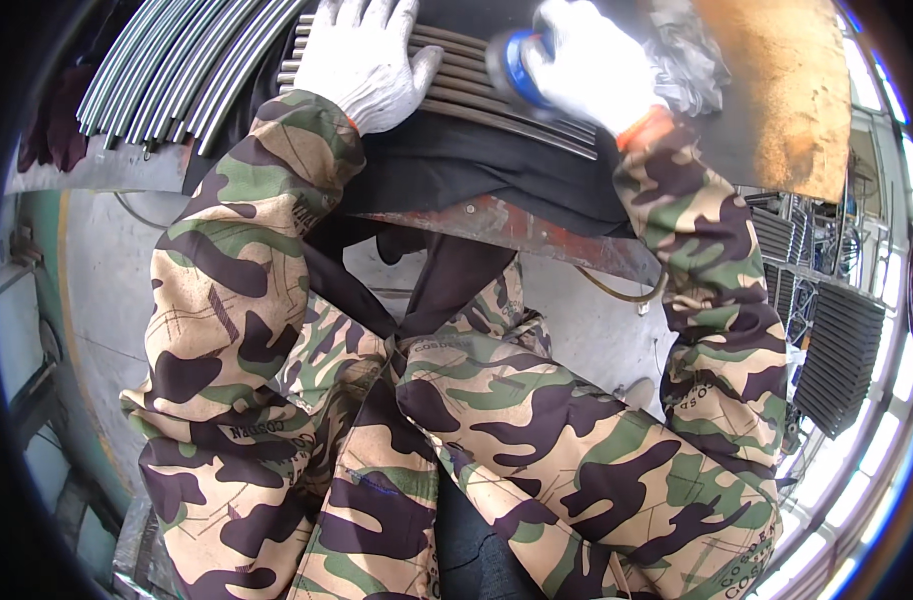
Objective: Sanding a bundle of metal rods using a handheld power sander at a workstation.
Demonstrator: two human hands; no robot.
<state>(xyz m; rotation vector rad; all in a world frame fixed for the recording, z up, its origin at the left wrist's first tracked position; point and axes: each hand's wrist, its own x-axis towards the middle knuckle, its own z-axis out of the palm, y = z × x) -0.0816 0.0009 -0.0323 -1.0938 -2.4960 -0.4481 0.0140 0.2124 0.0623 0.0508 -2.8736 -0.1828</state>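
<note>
Several thin metal rods (487, 117) lie side by side on a black cloth (447, 165) at the table's near side. My left hand (362, 62), in a white knit glove, rests flat across their left part with the fingers spread. In its own white glove, my right hand (592, 65) is closed around a round, blue-edged tool (525, 72) with a greyish side. The tool sits over the right part of the rods; motion blurs it, so its exact kind and its contact with them cannot be made out.
A row of shiny metal rods (182, 70) lies at the table's far left, beside a dark glove-like cloth (62, 125). Crumpled clear plastic (689, 60) and a brown stained board (782, 90) are on the right. Dark racked bars (839, 355) stand beyond my right arm.
</note>
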